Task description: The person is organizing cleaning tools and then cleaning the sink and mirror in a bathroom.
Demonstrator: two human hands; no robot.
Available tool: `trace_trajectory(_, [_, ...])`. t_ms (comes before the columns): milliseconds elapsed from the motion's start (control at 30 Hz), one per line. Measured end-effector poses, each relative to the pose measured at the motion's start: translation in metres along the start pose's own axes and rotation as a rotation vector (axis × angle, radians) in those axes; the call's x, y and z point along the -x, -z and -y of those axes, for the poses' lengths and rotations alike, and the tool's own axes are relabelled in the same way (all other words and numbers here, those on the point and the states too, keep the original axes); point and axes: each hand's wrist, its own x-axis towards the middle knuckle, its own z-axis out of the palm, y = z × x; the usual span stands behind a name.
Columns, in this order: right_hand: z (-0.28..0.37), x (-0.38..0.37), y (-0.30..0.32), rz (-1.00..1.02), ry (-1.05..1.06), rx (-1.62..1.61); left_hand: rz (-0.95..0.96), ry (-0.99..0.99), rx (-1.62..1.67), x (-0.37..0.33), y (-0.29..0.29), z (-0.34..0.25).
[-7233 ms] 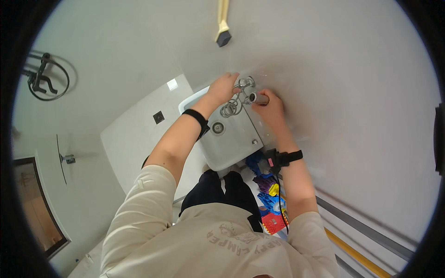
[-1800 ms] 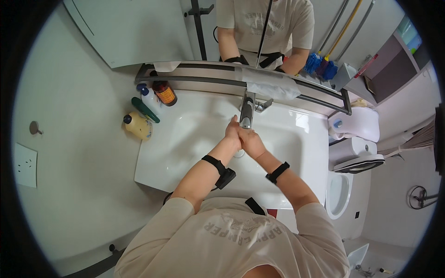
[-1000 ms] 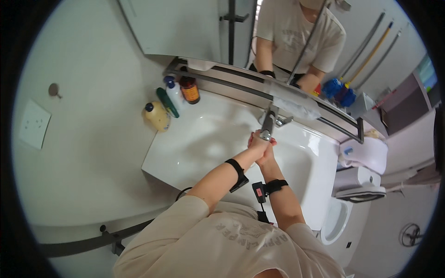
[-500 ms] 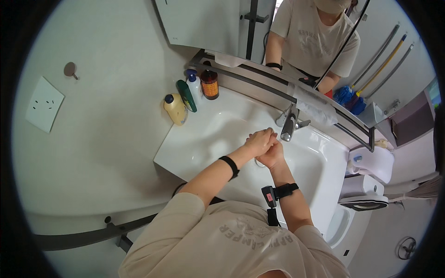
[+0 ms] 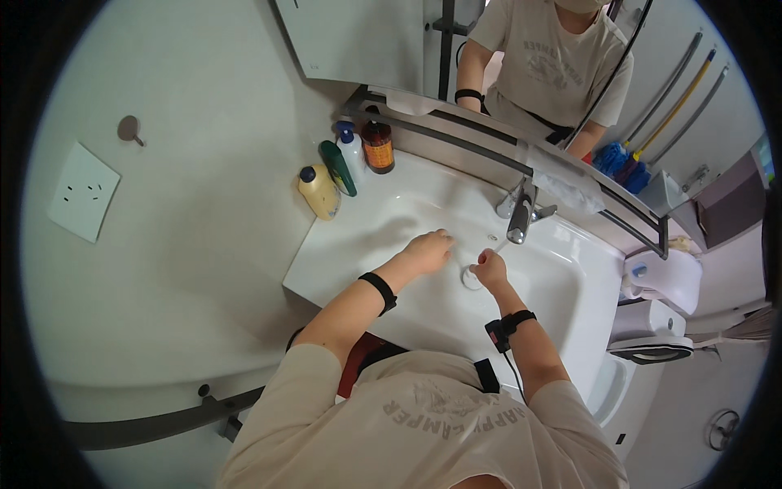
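Observation:
Both of my hands are over a white washbasin (image 5: 544,297), apart from each other. My left hand (image 5: 429,251) is on the left side of the bowl, back upward, fingers loosely bent and apart, with nothing seen in it. Closed into a fist, my right hand (image 5: 490,270) is below the spout of a chrome tap (image 5: 521,216). No object shows in that fist. A faint pale streak, perhaps water, runs between the spout and the right hand. Close beside this hand lies the round white drain plug (image 5: 471,278).
On the basin's left ledge stand a yellow bottle (image 5: 319,194), a green bottle (image 5: 338,169), a white pump bottle (image 5: 351,150) and a brown bottle (image 5: 379,148). A dark rail (image 5: 456,140) with a white cloth (image 5: 568,189) runs below the mirror. A toilet (image 5: 643,326) is at right.
My hands were clasped together near the tap and have come apart. The left has moved left; the right stays near the spout, now in a fist. The view has shifted slightly.

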Motion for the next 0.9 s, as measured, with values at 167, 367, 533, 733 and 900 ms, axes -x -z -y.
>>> trace_trajectory(167, [0.017,-0.009,-0.014,0.229,0.121,0.109,-0.051,0.068,0.028,0.008,0.019,0.017])
trace_trajectory(367, [0.036,-0.041,-0.059,0.039,0.377,-0.167,-0.219,0.098,0.138,0.022,0.031,0.030])
trace_trajectory(533, [0.197,-0.073,-0.032,0.196,0.085,-0.717,-0.393,0.303,0.285,0.058,0.013,0.072])
trace_trajectory(733, [0.317,-0.146,-0.003,0.369,-0.067,-1.180,-0.422,0.195,0.540,0.082,-0.005,0.056])
trace_trajectory(900, [0.345,-0.180,-0.021,0.405,-0.156,-1.127,-0.400,0.300,0.607,0.090,-0.017,0.052])
